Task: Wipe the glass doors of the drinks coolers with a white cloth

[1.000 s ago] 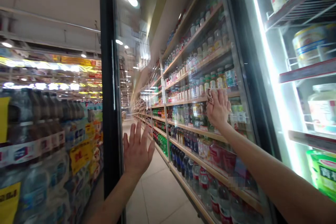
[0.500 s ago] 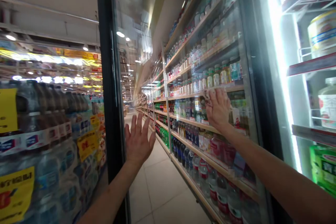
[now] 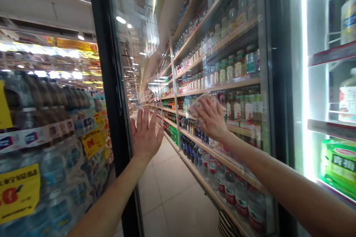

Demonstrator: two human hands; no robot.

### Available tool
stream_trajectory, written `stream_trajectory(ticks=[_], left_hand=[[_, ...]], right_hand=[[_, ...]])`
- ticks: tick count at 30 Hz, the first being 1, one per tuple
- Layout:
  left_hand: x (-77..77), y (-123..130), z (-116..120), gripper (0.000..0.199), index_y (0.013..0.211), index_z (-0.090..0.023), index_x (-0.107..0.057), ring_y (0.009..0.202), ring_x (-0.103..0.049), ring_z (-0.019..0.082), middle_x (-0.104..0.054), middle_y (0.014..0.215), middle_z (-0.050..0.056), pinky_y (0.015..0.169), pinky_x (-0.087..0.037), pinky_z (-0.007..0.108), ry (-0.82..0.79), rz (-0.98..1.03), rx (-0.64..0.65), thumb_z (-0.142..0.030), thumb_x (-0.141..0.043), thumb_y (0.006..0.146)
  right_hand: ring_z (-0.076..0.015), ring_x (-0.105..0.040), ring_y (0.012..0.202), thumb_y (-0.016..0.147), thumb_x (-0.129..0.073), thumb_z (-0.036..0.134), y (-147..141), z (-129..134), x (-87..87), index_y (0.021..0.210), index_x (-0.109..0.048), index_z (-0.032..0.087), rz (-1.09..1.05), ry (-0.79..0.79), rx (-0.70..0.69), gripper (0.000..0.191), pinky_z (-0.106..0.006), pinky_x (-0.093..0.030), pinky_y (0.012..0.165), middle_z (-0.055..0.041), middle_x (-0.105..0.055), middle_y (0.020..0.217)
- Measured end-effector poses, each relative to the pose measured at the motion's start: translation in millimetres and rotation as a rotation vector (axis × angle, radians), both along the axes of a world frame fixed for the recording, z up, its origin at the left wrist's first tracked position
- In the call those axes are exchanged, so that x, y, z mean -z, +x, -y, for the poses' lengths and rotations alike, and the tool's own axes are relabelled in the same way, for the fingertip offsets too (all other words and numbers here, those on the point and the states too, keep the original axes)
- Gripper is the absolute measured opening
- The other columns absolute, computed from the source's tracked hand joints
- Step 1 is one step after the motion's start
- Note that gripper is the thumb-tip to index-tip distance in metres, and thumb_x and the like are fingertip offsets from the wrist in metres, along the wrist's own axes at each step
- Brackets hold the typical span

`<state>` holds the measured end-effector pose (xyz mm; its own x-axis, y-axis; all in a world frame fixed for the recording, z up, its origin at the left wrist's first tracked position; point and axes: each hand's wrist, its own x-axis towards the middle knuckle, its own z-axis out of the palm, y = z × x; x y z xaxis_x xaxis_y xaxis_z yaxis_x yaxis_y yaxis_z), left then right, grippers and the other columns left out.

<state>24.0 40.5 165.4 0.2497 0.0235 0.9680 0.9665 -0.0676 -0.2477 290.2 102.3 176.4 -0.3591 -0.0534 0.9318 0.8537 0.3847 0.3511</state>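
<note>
A glass cooler door with a black frame stands swung open in front of me. My left hand lies flat against the glass near the frame's left side, fingers spread and nothing in it. With my right hand I press a crumpled, light patterned cloth to the glass at mid-height. Its fingers cover part of the cloth, which bunches out to their left. Through the pane, shelves of bottles show behind both hands.
At left, shrink-wrapped bottles are stacked high, with yellow price signs on them. On the right is the lit cooler interior, with shelves and a green pack. A black-and-white striped thing shows low near the floor.
My right hand has slid left across the glass with the cloth, and more of the cloth now shows. The left hand stays on the glass. My view has shifted slightly.
</note>
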Motion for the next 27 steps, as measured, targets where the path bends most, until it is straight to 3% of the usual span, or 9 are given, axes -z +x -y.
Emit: stream_trajectory(ticks=[2,3,8,10,13,15,21,23,27], left_hand=[[0.2,0.0,-0.2,0.058,0.136,-0.019,-0.033,0.138,-0.014,0.025,-0.031,0.144,0.015,0.11,-0.013,0.047,-0.008,0.003,0.002,-0.035,-0.048,0.083],[0.3,0.2,-0.2,0.058,0.136,-0.019,-0.033,0.138,-0.013,0.025,-0.03,0.144,0.015,0.11,-0.012,0.047,-0.011,0.004,0.002,-0.035,-0.048,0.083],[0.3,1.7,-0.7,0.058,0.136,-0.018,-0.033,0.138,-0.013,0.025,-0.03,0.144,0.014,0.11,-0.012,0.047,-0.008,0.012,0.016,-0.036,-0.048,0.083],[0.3,1.8,-0.8,0.058,0.136,-0.019,-0.033,0.138,-0.014,0.025,-0.029,0.145,0.014,0.111,-0.011,0.047,-0.011,0.018,0.031,-0.035,-0.048,0.083],[0.6,1.2,-0.8,0.058,0.137,-0.02,-0.032,0.138,-0.015,0.024,-0.028,0.146,0.013,0.111,-0.011,0.047,-0.025,0.025,0.05,-0.035,-0.047,0.083],[1.0,0.8,-0.6,0.057,0.136,-0.02,-0.032,0.138,-0.014,0.024,-0.028,0.146,0.012,0.111,-0.011,0.046,-0.031,0.026,0.055,-0.035,-0.047,0.083],[0.9,2.6,1.6,0.055,0.135,-0.018,-0.036,0.138,-0.014,0.025,-0.029,0.145,0.014,0.11,-0.011,0.047,-0.081,0.042,0.065,-0.036,-0.046,0.083],[0.4,3.3,2.6,0.056,0.135,-0.019,-0.035,0.138,-0.013,0.025,-0.027,0.146,0.013,0.11,-0.011,0.048,-0.106,0.054,0.084,-0.036,-0.046,0.083],[0.4,3.4,4.0,0.056,0.136,-0.02,-0.033,0.138,-0.013,0.025,-0.025,0.147,0.012,0.111,-0.011,0.048,-0.119,0.056,0.098,-0.035,-0.047,0.083]], right_hand=[[-0.0232,-0.02,0.136,0.083,-0.041,0.031,2.3,1.8,7.7,0.135,-0.037,0.029,0.192,-0.011,-0.013,0.052,-0.049,-0.016,0.108,-0.0024,-0.032,0.145],[-0.0233,-0.021,0.135,0.083,-0.041,0.03,7.9,-0.3,6.7,0.134,-0.037,0.029,0.15,-0.011,-0.004,0.052,-0.049,-0.016,0.108,-0.0021,-0.032,0.144],[-0.0307,-0.021,0.134,0.084,-0.035,0.029,22.3,-15.8,-18.5,0.138,-0.032,0.021,-0.615,0.011,0.089,0.055,-0.056,-0.025,0.101,-0.0095,-0.029,0.145],[-0.0296,-0.02,0.135,0.083,-0.036,0.03,3.3,-10.5,-16.5,0.139,-0.03,0.022,-0.528,0.016,0.066,0.056,-0.055,-0.023,0.103,-0.0089,-0.028,0.146],[-0.0243,-0.02,0.136,0.082,-0.04,0.031,-28.4,3.6,-1.4,0.137,-0.033,0.027,-0.093,0.009,0.008,0.055,-0.05,-0.017,0.107,-0.0043,-0.03,0.145],[-0.0229,-0.02,0.135,0.081,-0.042,0.03,-32.8,7.2,2.2,0.135,-0.035,0.029,0.043,-0.004,-0.014,0.055,-0.049,-0.015,0.109,-0.0019,-0.032,0.144],[-0.032,-0.023,0.133,0.084,-0.037,0.029,-10.7,-1.0,-19.0,0.136,-0.035,0.019,-0.524,-0.019,0.018,0.053,-0.056,-0.023,0.102,-0.0119,-0.031,0.144],[-0.0308,-0.022,0.134,0.084,-0.038,0.029,-18.9,6.5,-8.5,0.135,-0.037,0.019,-0.389,-0.033,0.027,0.052,-0.054,-0.024,0.103,-0.012,-0.031,0.144],[-0.0239,-0.024,0.134,0.084,-0.042,0.031,-27.6,20.8,26.0,0.133,-0.039,0.029,0.279,-0.089,-0.001,0.05,-0.049,-0.019,0.107,-0.0043,-0.035,0.143]])
